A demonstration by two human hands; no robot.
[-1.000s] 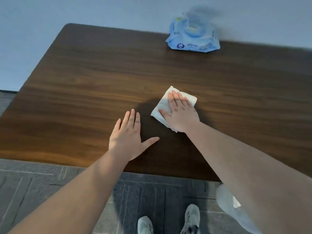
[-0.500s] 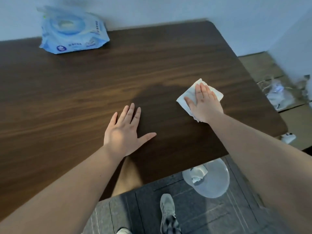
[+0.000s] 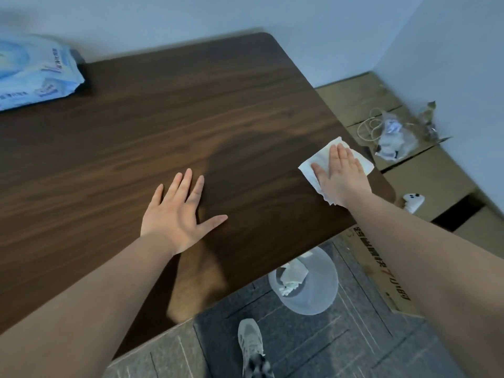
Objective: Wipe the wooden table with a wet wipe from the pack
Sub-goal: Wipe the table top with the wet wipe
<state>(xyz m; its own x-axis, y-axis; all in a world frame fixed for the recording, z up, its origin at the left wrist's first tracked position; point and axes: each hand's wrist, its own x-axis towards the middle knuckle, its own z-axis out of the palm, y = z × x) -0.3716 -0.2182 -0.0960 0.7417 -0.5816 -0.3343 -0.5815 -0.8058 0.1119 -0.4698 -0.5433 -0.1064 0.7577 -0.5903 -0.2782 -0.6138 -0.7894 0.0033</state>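
The dark wooden table [image 3: 169, 113] fills most of the view. My right hand [image 3: 341, 177] lies flat, fingers together, pressing a white wet wipe [image 3: 313, 162] onto the table right at its right edge. My left hand [image 3: 178, 214] rests palm down with fingers spread on the table near the front edge, holding nothing. The blue wet wipe pack [image 3: 32, 75] lies at the table's far left corner against the wall, partly cut off by the frame.
Below the table's front right corner stands a clear bin [image 3: 308, 285] with crumpled wipes inside. Cardboard boxes [image 3: 425, 181] with a plastic bag, a cable and a small white device sit on the right. My shoe [image 3: 251, 342] is on grey carpet tiles.
My right hand has slid the wipe rightward across the table to its right edge. My view has swung right, so the pack now sits far left. My left hand stays planted.
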